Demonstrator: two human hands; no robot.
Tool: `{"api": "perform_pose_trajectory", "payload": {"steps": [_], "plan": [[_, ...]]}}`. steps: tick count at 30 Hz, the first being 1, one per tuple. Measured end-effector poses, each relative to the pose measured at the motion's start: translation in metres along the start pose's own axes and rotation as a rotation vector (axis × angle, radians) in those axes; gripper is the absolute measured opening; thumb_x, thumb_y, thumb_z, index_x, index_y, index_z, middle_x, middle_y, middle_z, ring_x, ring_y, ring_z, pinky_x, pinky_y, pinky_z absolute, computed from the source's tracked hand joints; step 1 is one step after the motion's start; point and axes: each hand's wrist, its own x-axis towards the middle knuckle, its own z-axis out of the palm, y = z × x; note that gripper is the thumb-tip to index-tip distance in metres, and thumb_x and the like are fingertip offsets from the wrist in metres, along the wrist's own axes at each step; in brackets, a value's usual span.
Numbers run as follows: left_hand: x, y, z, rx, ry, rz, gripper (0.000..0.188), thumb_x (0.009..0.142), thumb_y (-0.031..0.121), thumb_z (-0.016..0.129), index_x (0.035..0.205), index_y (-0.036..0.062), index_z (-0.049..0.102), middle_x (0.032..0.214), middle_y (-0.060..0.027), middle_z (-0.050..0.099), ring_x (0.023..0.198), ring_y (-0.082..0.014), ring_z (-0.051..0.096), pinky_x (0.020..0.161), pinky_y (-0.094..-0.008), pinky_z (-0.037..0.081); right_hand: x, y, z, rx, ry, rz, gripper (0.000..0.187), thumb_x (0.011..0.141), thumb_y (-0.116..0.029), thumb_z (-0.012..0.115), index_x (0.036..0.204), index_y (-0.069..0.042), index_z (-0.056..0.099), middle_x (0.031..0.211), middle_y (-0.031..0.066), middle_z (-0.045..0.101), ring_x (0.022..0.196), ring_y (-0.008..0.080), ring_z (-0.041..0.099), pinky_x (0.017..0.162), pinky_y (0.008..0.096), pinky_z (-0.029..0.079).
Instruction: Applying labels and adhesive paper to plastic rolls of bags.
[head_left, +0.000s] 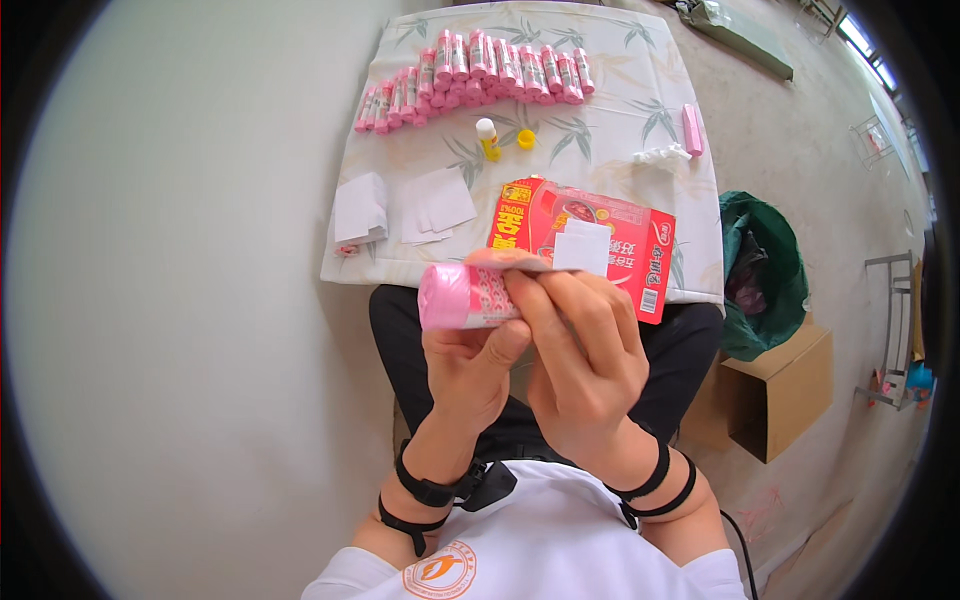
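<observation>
Left hand (465, 370): palm turned up, supporting the pink roll (450, 297) from below, fingers wrapped behind it, thumb in front; the grip is closed on the roll. Right hand (585, 375): back uppermost, fingers bent over the roll's right end and touching its label; its thumb is hidden, so I cannot tell whether it pinches. The roll is held roughly level, in front of the person's torso, near the table's front edge.

Directly beyond the hands lies a red printed carton (628, 240) bearing a white slip (581, 248). To its left are white papers (440, 203); farther back stand a glue stick (488, 140) and a yellow cap (526, 139), then piled pink rolls (480, 75).

Bare tablecloth (605, 125) extends right of the cap. A green bag (785, 310) stands just beside the table's right edge.
</observation>
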Motion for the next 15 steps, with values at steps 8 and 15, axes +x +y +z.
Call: {"api": "perform_pose_trajectory", "payload": {"steps": [8,15], "plan": [[-0.003,-0.006,0.001,-0.148,-0.073,0.009,0.049,0.084,0.013,0.073,0.124,0.0080,0.047,0.124,-0.0164,0.054,0.120,-0.0250,0.052,0.100,-0.0365,0.044,0.002,-0.006,-0.008,-0.100,0.066,-0.041,0.024,0.070,-0.006,0.071,0.094,-0.001,0.071,0.086,0.0086,0.063,0.079,0.0243,0.065,0.070,0.0342,0.054],[0.001,-0.004,0.001,-0.145,-0.165,0.077,0.044,0.081,0.015,0.076,0.116,0.0092,0.051,0.117,-0.0151,0.055,0.119,-0.0301,0.052,0.101,-0.0430,0.043,-0.001,-0.007,-0.013,0.075,0.074,-0.029,0.020,0.082,-0.009,0.069,0.093,-0.003,0.053,0.089,0.0164,0.067,0.082,0.0287,0.068,0.077,0.0389,0.057]]}}
